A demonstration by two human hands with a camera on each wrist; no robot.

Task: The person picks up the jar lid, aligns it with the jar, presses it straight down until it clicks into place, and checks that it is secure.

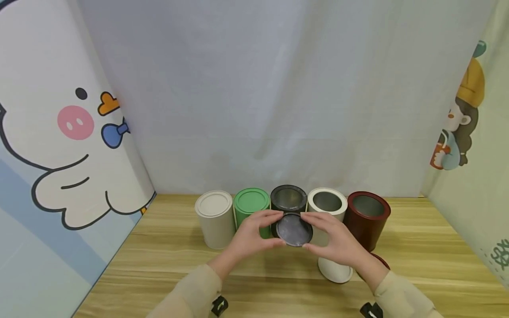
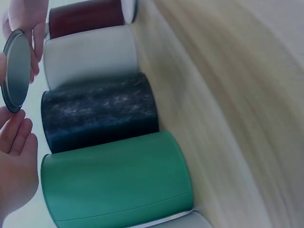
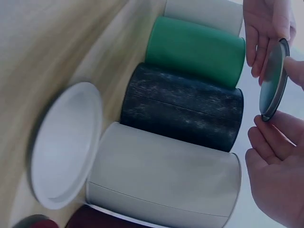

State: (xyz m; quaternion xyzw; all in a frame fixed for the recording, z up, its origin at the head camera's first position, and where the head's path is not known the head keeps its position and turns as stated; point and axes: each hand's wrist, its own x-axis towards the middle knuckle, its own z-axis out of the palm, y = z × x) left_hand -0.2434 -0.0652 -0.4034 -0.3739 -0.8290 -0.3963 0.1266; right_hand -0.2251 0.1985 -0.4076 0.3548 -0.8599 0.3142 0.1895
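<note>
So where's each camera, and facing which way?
Head: on the head, facing forward and down at the black lid; left hand, right hand and sleeves show.
Left wrist: on that wrist, facing the green can; both hands show.
Right wrist: on that wrist, facing the black can; both hands show.
Both wrist views share the black lid.

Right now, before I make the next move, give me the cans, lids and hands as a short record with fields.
Row, left to right: left white can, green can, black can, right white can, dark red can
Lids on: left white can, green can
Open: black can, right white can, dark red can
Left hand: holds black lid by its edge
Right hand: holds the opposite edge
On table: white lid; dark red lid, mostly hidden by the right arm in the head view
</note>
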